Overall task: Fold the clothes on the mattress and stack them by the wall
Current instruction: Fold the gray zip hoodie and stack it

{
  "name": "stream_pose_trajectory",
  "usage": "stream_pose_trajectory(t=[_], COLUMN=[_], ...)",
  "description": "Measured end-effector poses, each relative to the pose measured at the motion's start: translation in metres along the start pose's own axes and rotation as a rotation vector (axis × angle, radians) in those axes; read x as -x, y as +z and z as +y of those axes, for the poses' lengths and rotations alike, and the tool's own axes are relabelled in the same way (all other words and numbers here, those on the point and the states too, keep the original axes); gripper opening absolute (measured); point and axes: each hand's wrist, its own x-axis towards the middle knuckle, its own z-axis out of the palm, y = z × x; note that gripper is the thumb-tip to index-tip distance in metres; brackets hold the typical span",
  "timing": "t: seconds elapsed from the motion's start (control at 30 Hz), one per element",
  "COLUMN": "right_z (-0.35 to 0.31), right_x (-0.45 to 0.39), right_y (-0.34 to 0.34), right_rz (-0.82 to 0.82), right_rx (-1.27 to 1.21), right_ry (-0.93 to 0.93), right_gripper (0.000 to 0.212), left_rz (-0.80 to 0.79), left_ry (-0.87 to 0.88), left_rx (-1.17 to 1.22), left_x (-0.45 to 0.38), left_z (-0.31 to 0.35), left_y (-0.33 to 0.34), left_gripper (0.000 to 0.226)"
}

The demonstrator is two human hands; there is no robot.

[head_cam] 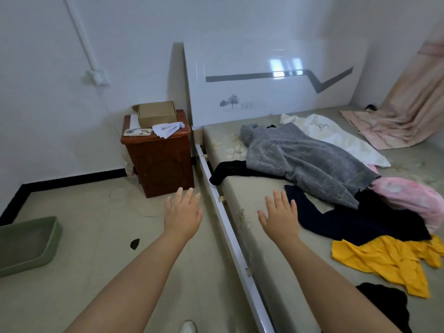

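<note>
**Hands out, nothing picked up yet**

We are standing at the side of the mattress point(242, 188), which is stretching away ahead and to the right of our right hand point(280, 216). Spread over it, beyond and right of that hand, the clothes are lying unfolded: a big grey garment point(300, 159) is sprawling farthest out, with a white one point(336, 135) past it, a dark navy piece point(348, 219) is trailing closest to our right fingertips without touching them, a pink item point(408, 195) is bunching further right, and a yellow garment point(384, 260) is crumpling nearer our forearm. A black piece point(384, 306) is sitting near our right elbow.

We are holding both hands flat and wide, fingers spread, gripping nothing. The left hand point(183, 210) is hovering over the floor, just left of the bed rail point(230, 236); the right is hovering above the mattress edge. We judge we are reaching in to take a first garment, probably the navy one.
</note>
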Motion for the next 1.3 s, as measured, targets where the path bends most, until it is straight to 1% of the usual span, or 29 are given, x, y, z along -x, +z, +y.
stream_pose_trajectory(t=[0.2,0.4,0.5,0.6,0.7,0.83,1.03,1.23,1.3], right_z=[-0.015,0.004,0.014,0.022,0.025,0.027,0.027,0.016,0.014], right_x=[-0.114,-0.221,-0.288,-0.361,-0.408,-0.470,-0.551,-0.624,-0.645], right_y=[0.017,0.058,0.081,0.102,0.110,0.131,0.185,0.248,0.262], right_rz=[-0.054,-0.135,-0.143,-0.187,-0.210,-0.253,-0.321,-0.509,-0.526], right_rx=[-0.021,-0.054,-0.105,-0.170,-0.197,-0.258,-0.285,-0.286,-0.259], right_ry=[0.174,0.311,0.348,0.358,0.358,0.433,0.569,0.742,0.840], right_gripper=[0.054,0.055,0.056,0.056,0.056,0.056,0.059,0.064,0.060], left_rz=[-0.043,-0.114,-0.167,-0.212,-0.236,-0.254,-0.371,-0.514,-0.539], left_ry=[0.119,0.216,0.272,0.295,0.299,0.383,0.502,0.688,0.710], left_rx=[0.036,0.036,-0.001,-0.036,-0.034,-0.019,-0.053,-0.026,-0.002], left_x=[-0.152,-0.289,-0.356,-0.429,-0.478,-0.552,-0.671,-0.769,-0.791], left_z=[-0.025,-0.010,0.000,0.011,0.016,0.022,0.044,0.059,0.057], left_y=[0.016,0.058,0.076,0.088,0.090,0.105,0.166,0.241,0.257], left_gripper=[0.051,0.050,0.051,0.050,0.049,0.049,0.051,0.051,0.052])
